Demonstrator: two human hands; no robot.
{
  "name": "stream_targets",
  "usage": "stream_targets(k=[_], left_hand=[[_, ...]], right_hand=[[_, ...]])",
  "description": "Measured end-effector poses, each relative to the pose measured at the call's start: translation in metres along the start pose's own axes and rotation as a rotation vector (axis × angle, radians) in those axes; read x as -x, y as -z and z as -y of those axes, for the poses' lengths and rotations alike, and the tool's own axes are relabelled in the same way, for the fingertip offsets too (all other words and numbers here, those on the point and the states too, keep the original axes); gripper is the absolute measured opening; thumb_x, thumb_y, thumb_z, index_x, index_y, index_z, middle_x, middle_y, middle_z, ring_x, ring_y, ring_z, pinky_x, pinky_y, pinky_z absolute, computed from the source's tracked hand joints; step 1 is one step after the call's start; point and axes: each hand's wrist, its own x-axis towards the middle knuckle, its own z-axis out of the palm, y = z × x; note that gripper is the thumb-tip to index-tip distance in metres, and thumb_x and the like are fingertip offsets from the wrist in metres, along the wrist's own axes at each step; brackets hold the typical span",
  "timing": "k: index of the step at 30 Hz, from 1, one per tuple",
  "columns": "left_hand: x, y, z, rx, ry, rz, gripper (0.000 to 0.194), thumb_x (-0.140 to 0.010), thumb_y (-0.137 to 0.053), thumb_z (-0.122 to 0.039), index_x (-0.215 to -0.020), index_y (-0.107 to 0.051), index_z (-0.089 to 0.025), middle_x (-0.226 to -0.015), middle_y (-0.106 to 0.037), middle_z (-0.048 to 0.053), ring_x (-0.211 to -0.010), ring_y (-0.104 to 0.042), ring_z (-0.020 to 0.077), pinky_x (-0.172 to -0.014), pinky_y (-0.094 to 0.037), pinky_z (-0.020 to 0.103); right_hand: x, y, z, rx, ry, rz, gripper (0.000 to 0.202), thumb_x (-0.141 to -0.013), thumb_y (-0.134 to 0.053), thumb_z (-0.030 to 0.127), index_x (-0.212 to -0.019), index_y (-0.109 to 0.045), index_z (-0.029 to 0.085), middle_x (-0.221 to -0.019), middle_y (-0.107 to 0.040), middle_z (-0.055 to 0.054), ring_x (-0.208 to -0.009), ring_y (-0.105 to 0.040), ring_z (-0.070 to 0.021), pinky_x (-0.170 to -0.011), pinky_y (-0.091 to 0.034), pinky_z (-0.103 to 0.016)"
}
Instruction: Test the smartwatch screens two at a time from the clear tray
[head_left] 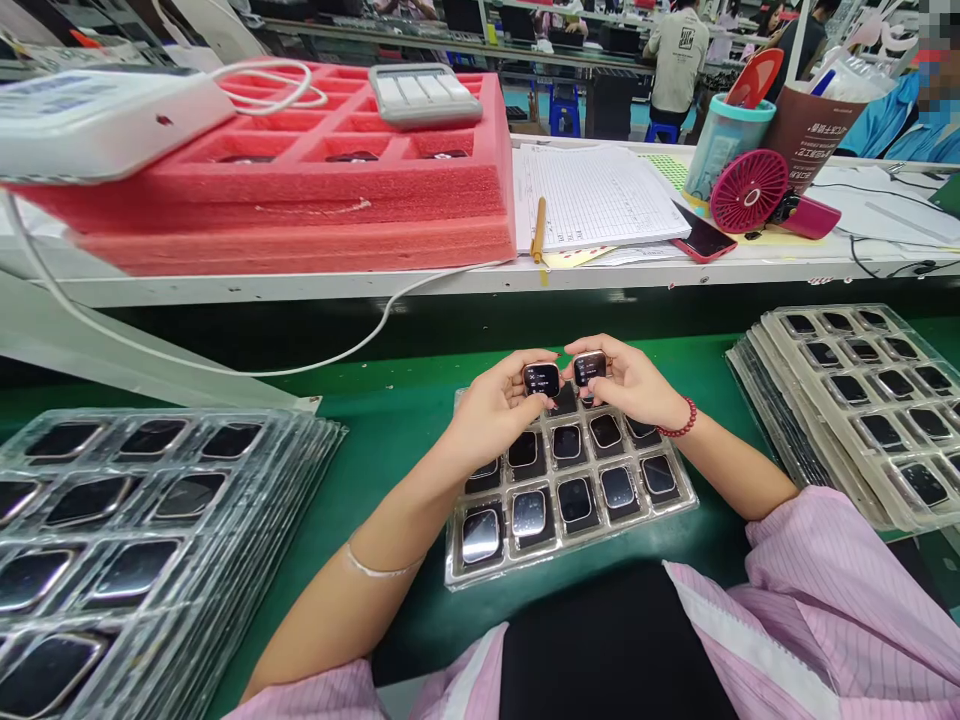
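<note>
My left hand (499,405) is closed on a smartwatch body (541,380) with its screen lit, showing small white text. Close beside it, my right hand (630,380) grips a second watch body (589,368), also lit, the thumb on its lower edge. Both watches are raised over the far part of a clear plastic tray (574,540). Rows of square watches with dark screens sit in the tray's compartments, among them one at the front left (480,535). My hands and forearms hide part of the far rows.
Stacked trays of watches stand at the left (247,560) and right (832,385) on the green mat (360,440). The shelf ahead bears red foam (315,215), papers (600,195), a phone (705,238), a pink fan (748,192) and cups. A white cable (300,370) hangs down at the left.
</note>
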Motion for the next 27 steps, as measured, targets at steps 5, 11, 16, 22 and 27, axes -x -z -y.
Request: stream_targets(k=[5, 11, 16, 22, 27], left_hand=[[0.0014, -0.0014, -0.0035, -0.01, 0.002, -0.014, 0.032, -0.078, -0.069, -0.033, -0.104, -0.067, -0.015, -0.089, -0.073, 0.006, -0.066, -0.066, 0.0152, -0.066, -0.056, 0.03], [0.0038, -0.0021, -0.0054, -0.021, 0.003, -0.023, 0.025, -0.079, -0.068, -0.034, -0.097, -0.069, -0.016, -0.081, -0.071, 0.004, -0.06, -0.064, 0.0139, -0.051, -0.047, 0.023], [0.0054, -0.0025, -0.0072, -0.007, 0.0, -0.021, 0.024, -0.079, -0.068, -0.032, -0.096, -0.069, -0.016, -0.081, -0.072, 0.003, -0.059, -0.064, 0.0133, -0.054, -0.049, 0.024], [0.0056, -0.0046, -0.0087, -0.014, -0.008, -0.03, 0.023, -0.079, -0.067, -0.032, -0.096, -0.069, -0.016, -0.079, -0.071, 0.003, -0.058, -0.064, 0.0139, -0.052, -0.049, 0.024], [0.0062, -0.0039, -0.0083, 0.0, -0.006, -0.011, 0.022, -0.08, -0.066, -0.031, -0.096, -0.068, -0.016, -0.083, -0.073, 0.004, -0.059, -0.064, 0.0139, -0.056, -0.052, 0.026]], right_hand=[[0.0007, 0.0008, -0.0006, -0.033, -0.034, 0.01, 0.03, -0.087, -0.059, 0.024, -0.116, -0.058, 0.016, -0.1, -0.071, -0.007, -0.074, -0.067, -0.0129, -0.064, -0.057, -0.024], [0.0014, 0.0001, -0.0019, -0.066, -0.066, 0.033, 0.025, -0.089, -0.057, 0.024, -0.113, -0.06, 0.015, -0.096, -0.073, -0.006, -0.066, -0.066, -0.0103, -0.058, -0.055, -0.021], [0.0025, -0.0005, 0.0002, -0.092, -0.07, 0.033, 0.025, -0.089, -0.057, 0.022, -0.112, -0.06, 0.015, -0.095, -0.073, -0.006, -0.065, -0.066, -0.0094, -0.057, -0.055, -0.02], [0.0032, -0.001, 0.0008, -0.111, -0.066, 0.046, 0.024, -0.089, -0.056, 0.021, -0.112, -0.06, 0.015, -0.095, -0.072, -0.006, -0.065, -0.065, -0.0094, -0.059, -0.055, -0.02], [0.0031, -0.0016, 0.0012, -0.121, -0.058, 0.043, 0.024, -0.089, -0.057, 0.021, -0.112, -0.06, 0.014, -0.094, -0.072, -0.005, -0.064, -0.064, -0.0085, -0.059, -0.055, -0.019]])
